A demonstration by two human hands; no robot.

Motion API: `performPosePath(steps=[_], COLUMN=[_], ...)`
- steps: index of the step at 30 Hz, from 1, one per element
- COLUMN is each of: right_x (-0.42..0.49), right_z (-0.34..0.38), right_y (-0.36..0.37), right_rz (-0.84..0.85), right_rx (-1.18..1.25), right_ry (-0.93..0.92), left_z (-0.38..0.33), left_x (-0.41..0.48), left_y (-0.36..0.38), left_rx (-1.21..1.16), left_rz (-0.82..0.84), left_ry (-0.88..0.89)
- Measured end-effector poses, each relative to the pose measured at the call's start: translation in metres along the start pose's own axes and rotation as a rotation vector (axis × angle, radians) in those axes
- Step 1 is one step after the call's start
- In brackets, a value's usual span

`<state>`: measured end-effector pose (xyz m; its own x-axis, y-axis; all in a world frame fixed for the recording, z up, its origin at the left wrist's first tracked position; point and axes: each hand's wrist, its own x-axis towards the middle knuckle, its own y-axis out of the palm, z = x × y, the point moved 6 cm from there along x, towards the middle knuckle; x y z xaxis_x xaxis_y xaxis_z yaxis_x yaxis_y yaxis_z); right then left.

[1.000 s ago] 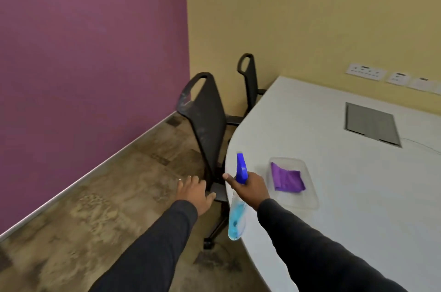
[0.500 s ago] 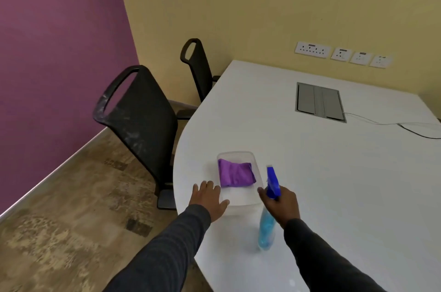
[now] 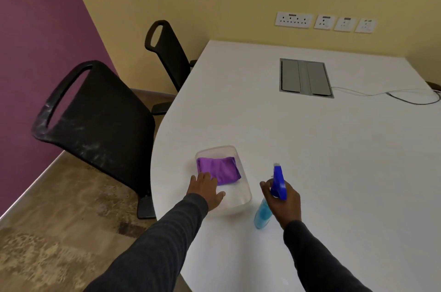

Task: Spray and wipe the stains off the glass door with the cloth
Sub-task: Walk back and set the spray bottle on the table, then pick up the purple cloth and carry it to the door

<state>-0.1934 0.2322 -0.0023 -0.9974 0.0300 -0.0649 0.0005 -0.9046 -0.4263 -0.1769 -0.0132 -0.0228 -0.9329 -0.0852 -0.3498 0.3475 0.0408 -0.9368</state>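
Your left hand (image 3: 206,190), fingers spread, lies at the near edge of the purple cloth (image 3: 218,170); your right hand (image 3: 285,203) grips the spray bottle (image 3: 262,215)

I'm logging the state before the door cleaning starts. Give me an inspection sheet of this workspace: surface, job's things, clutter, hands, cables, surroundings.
Surface: white table, rounded near end, grey cable hatch set in it.
Job's things: purple cloth lies in a clear tray; spray bottle holds blue liquid; glass door not in view.
Clutter: nothing seen.
Hands: left hand, fingers straight, reaches the cloth's near edge; right hand grips the spray bottle's neck.
Cables: a dark cable loops on the table right of the hatch.
Surroundings: black near chair and far chair at the table's left; wall sockets on the yellow wall; purple wall left.
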Motion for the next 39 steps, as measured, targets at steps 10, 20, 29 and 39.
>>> performPosePath(steps=[10, 20, 29, 39], right_x=[-0.044, -0.088, -0.058, -0.033], right_z=[-0.05, -0.045, -0.015, 0.01], right_y=[0.014, 0.066, 0.099, 0.106], right_rz=[-0.061, 0.133, 0.215, 0.282], right_rx=[-0.232, -0.543, -0.5, -0.351], right_ry=[0.271, 0.177, 0.012, -0.03], left_z=[-0.001, -0.003, 0.007, 0.032], left_x=[0.048, 0.068, 0.087, 0.079], left_y=[-0.001, 0.017, 0.031, -0.036], left_rx=[0.181, 0.421, 0.558, -0.217], left_rz=[0.043, 0.045, 0.057, -0.015], left_ry=[0.016, 0.029, 0.107, 0.098])
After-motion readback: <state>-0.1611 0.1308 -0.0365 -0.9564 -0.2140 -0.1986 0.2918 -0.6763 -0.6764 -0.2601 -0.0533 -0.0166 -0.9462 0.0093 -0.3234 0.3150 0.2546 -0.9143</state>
